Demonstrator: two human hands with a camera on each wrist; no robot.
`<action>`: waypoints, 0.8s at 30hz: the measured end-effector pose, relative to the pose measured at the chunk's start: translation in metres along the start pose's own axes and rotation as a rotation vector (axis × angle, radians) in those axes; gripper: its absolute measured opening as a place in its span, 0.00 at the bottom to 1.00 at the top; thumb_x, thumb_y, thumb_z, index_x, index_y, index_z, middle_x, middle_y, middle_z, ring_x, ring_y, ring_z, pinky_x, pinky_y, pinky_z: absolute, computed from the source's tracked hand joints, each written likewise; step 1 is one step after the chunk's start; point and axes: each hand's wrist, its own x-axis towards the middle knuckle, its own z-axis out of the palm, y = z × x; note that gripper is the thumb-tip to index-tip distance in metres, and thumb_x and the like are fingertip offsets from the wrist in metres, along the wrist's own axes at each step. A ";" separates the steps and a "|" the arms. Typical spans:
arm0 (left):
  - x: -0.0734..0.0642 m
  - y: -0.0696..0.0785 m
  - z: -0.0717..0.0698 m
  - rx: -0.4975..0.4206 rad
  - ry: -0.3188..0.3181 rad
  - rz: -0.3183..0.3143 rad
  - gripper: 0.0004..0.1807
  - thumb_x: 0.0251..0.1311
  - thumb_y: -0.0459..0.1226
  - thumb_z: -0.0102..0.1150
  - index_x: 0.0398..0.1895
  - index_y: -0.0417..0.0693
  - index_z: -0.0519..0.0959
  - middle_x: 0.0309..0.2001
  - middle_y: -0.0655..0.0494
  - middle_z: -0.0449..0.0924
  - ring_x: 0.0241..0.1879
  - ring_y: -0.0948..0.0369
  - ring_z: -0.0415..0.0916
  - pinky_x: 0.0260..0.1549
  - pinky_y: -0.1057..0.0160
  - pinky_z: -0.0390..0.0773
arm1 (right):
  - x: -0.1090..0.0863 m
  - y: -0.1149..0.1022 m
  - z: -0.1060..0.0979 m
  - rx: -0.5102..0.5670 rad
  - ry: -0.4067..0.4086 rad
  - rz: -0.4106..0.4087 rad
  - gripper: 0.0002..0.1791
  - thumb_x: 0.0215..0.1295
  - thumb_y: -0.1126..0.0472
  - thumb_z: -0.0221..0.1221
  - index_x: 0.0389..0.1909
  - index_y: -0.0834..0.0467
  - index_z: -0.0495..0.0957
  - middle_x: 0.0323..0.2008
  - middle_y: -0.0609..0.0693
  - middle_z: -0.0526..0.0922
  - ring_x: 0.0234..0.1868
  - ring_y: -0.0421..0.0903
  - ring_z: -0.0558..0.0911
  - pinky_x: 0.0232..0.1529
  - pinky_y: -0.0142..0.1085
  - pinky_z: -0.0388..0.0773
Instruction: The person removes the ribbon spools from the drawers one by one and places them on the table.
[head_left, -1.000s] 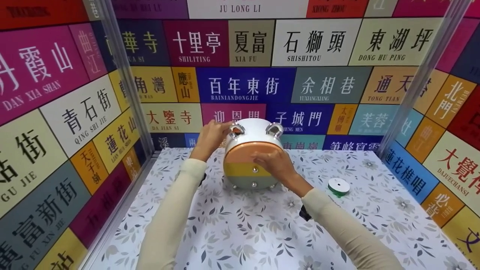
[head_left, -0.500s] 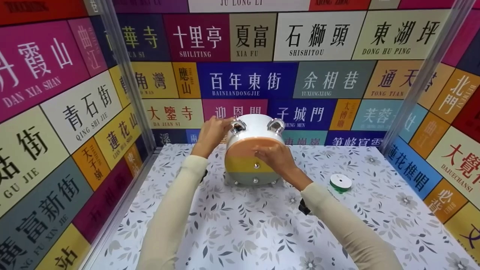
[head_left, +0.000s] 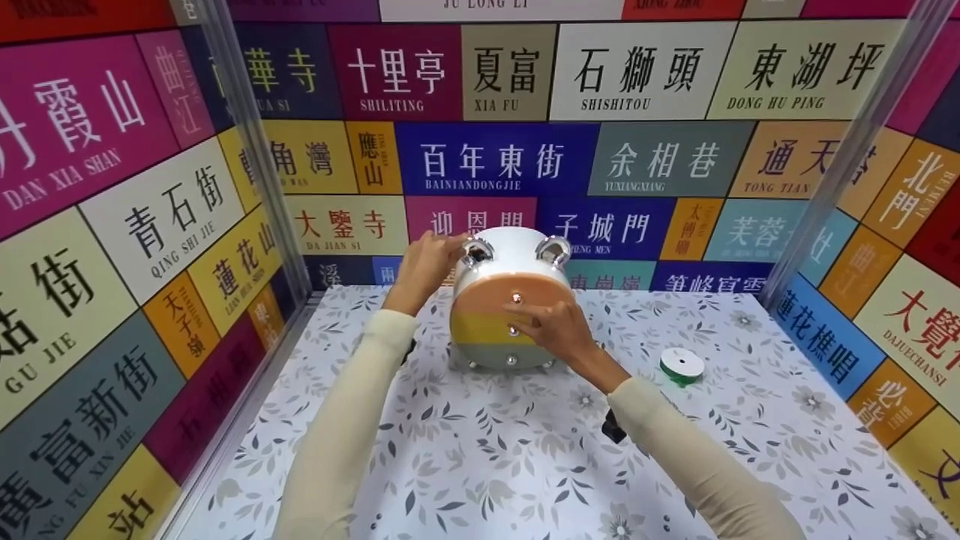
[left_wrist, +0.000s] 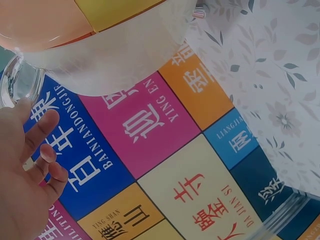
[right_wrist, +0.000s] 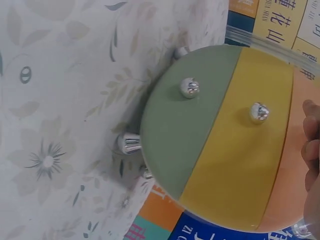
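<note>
A drum-shaped box (head_left: pixel 512 241) stands on its side on short silver feet. Its top is white, and its round front has orange, yellow and grey-green bands, each with a silver knob. Two silver ring-shaped ears rise from the top. My left hand (head_left: pixel 424 268) holds the left ring-shaped ear (left_wrist: pixel 20 82) with its fingertips; the other fingers are loosely curled. In front of the box, my right hand (head_left: pixel 564 328) has its fingertips just below the orange band's knob (head_left: pixel 517 298), which shows uncovered. At the right wrist view's edge, its fingers (right_wrist: pixel 312 127) are bent beside the orange band.
To the right, a small white spool (head_left: pixel 681 361) with a green edge lies on the flower-patterned table (head_left: pixel 480 465). Panels with large printed characters (head_left: pixel 491 159) stand behind and at both sides. Clear corner strips (head_left: pixel 259 172) join the panels.
My right hand has drawn slightly down and right, so the upper knob it covered now shows. The left hand has stayed at the ear. The head view has tilted slightly down.
</note>
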 end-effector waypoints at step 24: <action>-0.002 0.000 0.002 -0.008 0.000 -0.005 0.18 0.79 0.44 0.54 0.67 0.67 0.80 0.50 0.53 0.89 0.43 0.53 0.78 0.43 0.54 0.82 | -0.034 0.023 0.024 -0.007 -0.061 0.037 0.20 0.45 0.50 0.83 0.42 0.43 0.93 0.16 0.50 0.84 0.13 0.42 0.77 0.19 0.36 0.78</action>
